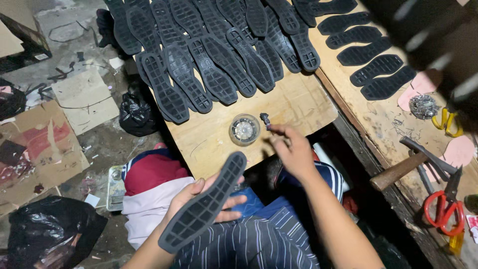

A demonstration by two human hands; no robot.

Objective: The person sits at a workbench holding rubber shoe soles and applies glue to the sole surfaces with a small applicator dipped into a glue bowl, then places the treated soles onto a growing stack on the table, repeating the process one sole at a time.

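Observation:
My left hand (199,201) holds a black rubber shoe sole (206,201) tread side up, tilted over my lap. My right hand (294,149) pinches a small dark brush (265,119) by its handle, its tip just right of a small round glass jar (244,129) on the wooden board (298,102). Several more black soles (214,60) lie overlapping in rows across the far part of the board.
A second workbench (383,119) at right carries more soles (378,67), pink cutouts (460,149), a hammer (398,169), red-handled scissors (445,209), yellow-handled scissors (448,122) and a pile of tacks (423,106). Cardboard sheets (84,99) and black plastic bags (137,112) litter the floor at left.

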